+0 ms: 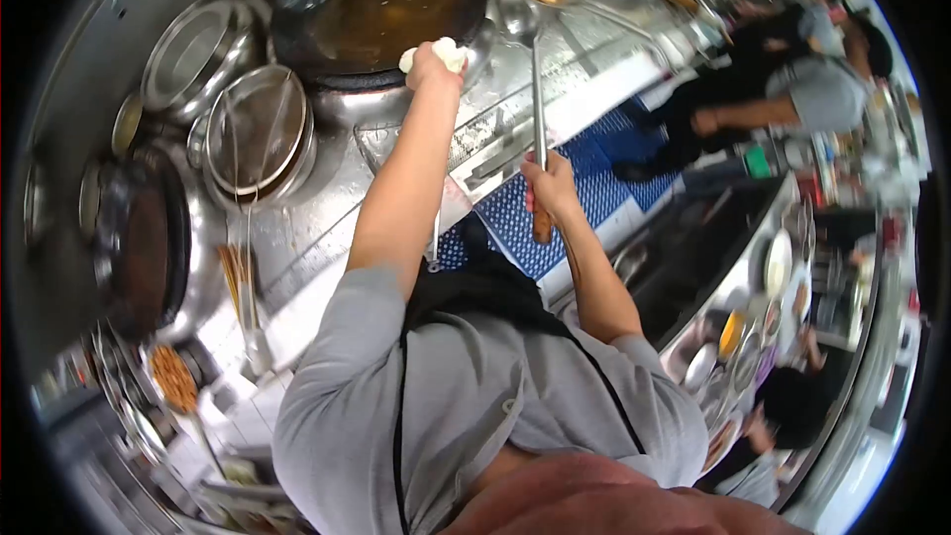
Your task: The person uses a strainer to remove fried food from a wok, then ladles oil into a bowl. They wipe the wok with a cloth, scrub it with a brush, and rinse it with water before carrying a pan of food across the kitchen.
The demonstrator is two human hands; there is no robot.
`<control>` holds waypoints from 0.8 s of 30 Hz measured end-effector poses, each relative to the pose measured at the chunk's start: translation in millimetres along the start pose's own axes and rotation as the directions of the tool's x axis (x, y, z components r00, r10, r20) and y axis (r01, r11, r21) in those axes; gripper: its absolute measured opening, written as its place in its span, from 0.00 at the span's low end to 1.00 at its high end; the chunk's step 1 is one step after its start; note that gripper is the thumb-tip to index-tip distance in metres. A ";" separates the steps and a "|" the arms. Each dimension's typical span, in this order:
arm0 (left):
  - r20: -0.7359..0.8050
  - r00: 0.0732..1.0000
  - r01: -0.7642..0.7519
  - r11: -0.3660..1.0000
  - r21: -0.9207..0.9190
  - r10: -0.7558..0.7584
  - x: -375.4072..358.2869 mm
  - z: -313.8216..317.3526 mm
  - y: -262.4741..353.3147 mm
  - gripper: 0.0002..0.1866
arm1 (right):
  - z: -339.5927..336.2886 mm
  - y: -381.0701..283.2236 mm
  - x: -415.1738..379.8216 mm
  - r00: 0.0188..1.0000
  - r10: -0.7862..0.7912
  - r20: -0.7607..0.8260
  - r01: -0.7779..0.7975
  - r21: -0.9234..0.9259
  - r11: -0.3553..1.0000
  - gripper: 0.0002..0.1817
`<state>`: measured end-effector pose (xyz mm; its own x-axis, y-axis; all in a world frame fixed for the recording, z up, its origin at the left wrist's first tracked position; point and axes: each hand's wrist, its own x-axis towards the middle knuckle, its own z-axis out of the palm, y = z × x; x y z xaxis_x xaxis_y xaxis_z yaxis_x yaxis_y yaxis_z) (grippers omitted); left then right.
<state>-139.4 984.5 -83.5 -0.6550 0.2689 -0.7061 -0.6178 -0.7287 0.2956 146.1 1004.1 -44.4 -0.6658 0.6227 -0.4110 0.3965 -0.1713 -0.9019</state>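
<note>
Kitchen: left hand (433, 64) grips cloth (446, 52), wok (381, 10) rim.

Both arms reach forward, left hand (433, 61) and right hand (548, 186) each in a closed grip.

strainer (260, 129), steel lid (188, 57), blue mat (594, 178)

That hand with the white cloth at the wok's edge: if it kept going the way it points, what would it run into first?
The left hand, gripping a white cloth, points into the big wok. Going straight on, it would likely meet the wok's rim and then the brown liquid inside, though depth is hard to judge.
</note>
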 end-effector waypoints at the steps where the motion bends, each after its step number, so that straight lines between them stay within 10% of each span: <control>1: -0.051 0.998 -0.041 0.999 0.027 0.043 -24.2 4.6 3.9 0.15 | -11.1 -7.6 3.7 0.998 -0.022 0.057 0.021 0.008 1.000 0.11; 10: 0.074 0.997 -0.042 0.990 0.136 0.032 -2.7 -14.0 6.4 0.13 | -7.7 -183.1 162.7 0.768 -0.467 0.439 0.603 -0.247 0.759 0.12; 19: -0.010 1.000 -0.008 1.000 -0.008 0.008 -15.6 3.7 13.9 0.12 | 144.9 -350.3 262.3 0.726 -0.291 0.623 0.684 -0.699 0.210 0.10; 20: -0.033 0.999 -0.023 1.000 -0.007 0.023 -10.7 4.4 10.1 0.10 | 131.6 -374.1 163.7 0.774 -0.252 0.580 0.630 -0.743 0.226 0.08; 24: -0.188 0.973 -0.133 0.991 0.026 0.135 -37.2 9.5 9.8 0.18 | 148.9 -393.7 180.5 0.758 -0.099 0.645 0.636 -0.764 -0.107 0.07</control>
<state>-125.3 973.4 -48.2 -0.6388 0.0445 -0.7681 -0.5366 -0.7412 0.4033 -224.3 1070.2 216.7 -0.9515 -0.0035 -0.3076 0.0168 0.9979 -0.0633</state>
